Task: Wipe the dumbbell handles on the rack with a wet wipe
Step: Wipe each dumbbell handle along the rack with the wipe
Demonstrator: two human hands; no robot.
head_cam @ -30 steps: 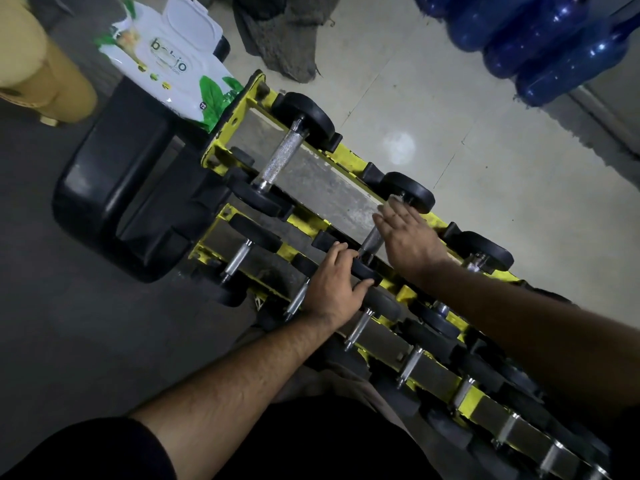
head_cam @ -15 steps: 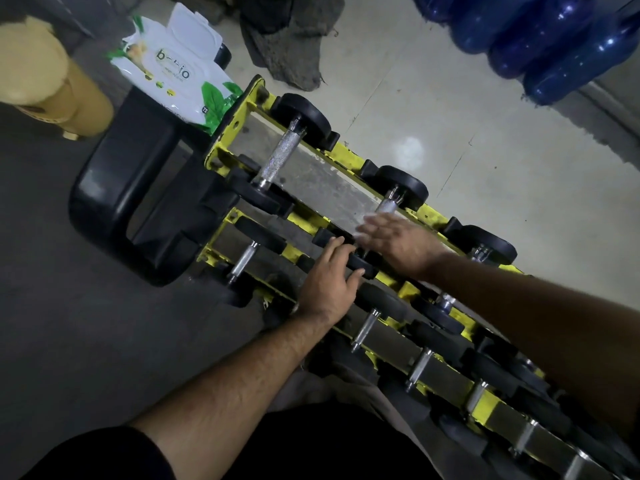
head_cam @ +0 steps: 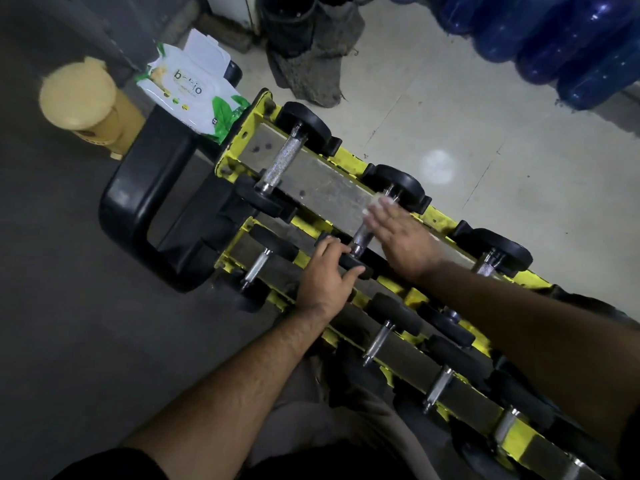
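A yellow rack [head_cam: 257,114] holds several black dumbbells in two rows. My left hand [head_cam: 323,277] grips the near black head of the second dumbbell [head_cam: 351,264] in the upper row, fingers over the top and thumb at its side. My right hand [head_cam: 401,240] lies over that dumbbell's knurled metal handle [head_cam: 362,237] with the fingers stretched out, slightly blurred. A white wet wipe [head_cam: 382,203] shows under its fingertips, near the far head [head_cam: 403,183]. The first dumbbell's handle [head_cam: 282,161] lies bare to the left.
A pack of wet wipes [head_cam: 194,95] with its lid up leans at the rack's far left end, on a black padded seat [head_cam: 145,192]. A yellow bin [head_cam: 83,102] stands further left. Blue water bottles [head_cam: 554,36] and a grey cloth [head_cam: 311,74] lie on the tiled floor behind.
My right hand has slid along the handle from the near end toward the far head, with the wipe under it. My left hand has kept its hold on the near head.
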